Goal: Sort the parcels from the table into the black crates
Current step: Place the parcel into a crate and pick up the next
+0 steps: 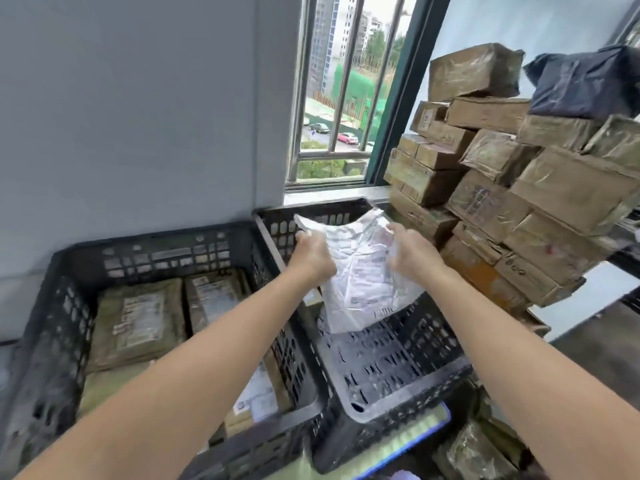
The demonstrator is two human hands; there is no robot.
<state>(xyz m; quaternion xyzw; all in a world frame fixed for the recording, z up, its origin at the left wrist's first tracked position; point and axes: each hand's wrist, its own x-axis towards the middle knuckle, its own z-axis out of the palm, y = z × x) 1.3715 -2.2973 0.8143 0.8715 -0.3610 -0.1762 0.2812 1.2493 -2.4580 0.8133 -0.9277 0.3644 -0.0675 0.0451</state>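
White poly parcel [363,289]: flat, thin mailer bag, crinkled & shiny, w/ a printed shipping label on the side facing the camera. Barcode strip near upper R, small text blocks below, too blurred to read. Top end is creased and sticks up past both hands. Bottom end hangs free, tilted toward the viewer.

L grip [313,252] is clenched on the parcel's upper L edge, fingers curled round it, back of hand to camera. R grip [414,252] grasps the upper R edge, w/ the fingertips blurred against the film. So the parcel sits btwn the two grips, most of its length hanging below them, held in the air w/ both arms stretched fwd.

Parcel is over the R crate [398,368], which is black w/ perforated walls. Its lower end dips below the crate's rim line; can't tell if it touches anything inside. L crate [166,245] stands right against it and holds brown taped parcels [138,320] lying flat, labels up. A tall stack of brown boxes [502,188] is just R of the R crate, w/ a dark bag parcel [585,81] on top and a barred window [346,98] behind.
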